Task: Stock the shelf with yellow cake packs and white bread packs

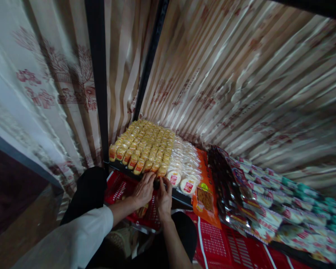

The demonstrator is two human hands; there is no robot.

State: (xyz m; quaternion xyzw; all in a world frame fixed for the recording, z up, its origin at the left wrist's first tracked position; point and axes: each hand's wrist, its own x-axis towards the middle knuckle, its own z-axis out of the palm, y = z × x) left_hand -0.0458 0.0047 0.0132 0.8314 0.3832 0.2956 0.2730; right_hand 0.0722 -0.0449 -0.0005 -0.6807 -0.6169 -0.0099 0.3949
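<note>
Down at the front edge of the shelf [182,198], both hands meet just below the block of yellow snack packs [145,147]. The left hand [143,190] lies with fingers spread and curled against the front row of those packs, touching them; whether it grips one cannot be told. The right hand [164,198] sits just beside it, fingers bent upward at the shelf edge beneath the same row, and its hold is equally unclear.

Right of the yellow packs stand white round packs with red labels [184,170], touching them. Next comes an orange bag [205,194] hanging over the shelf front, then a row of dark glossy packets [224,183], then blurred red, white and green packets [282,205] running off to the right. A red plastic crate [119,186] sits below the shelf behind the left hand, and another red crate [226,246] lies lower right. A black upright post [99,82] rises left of the packs, with a striped curtain [240,82] behind everything.
</note>
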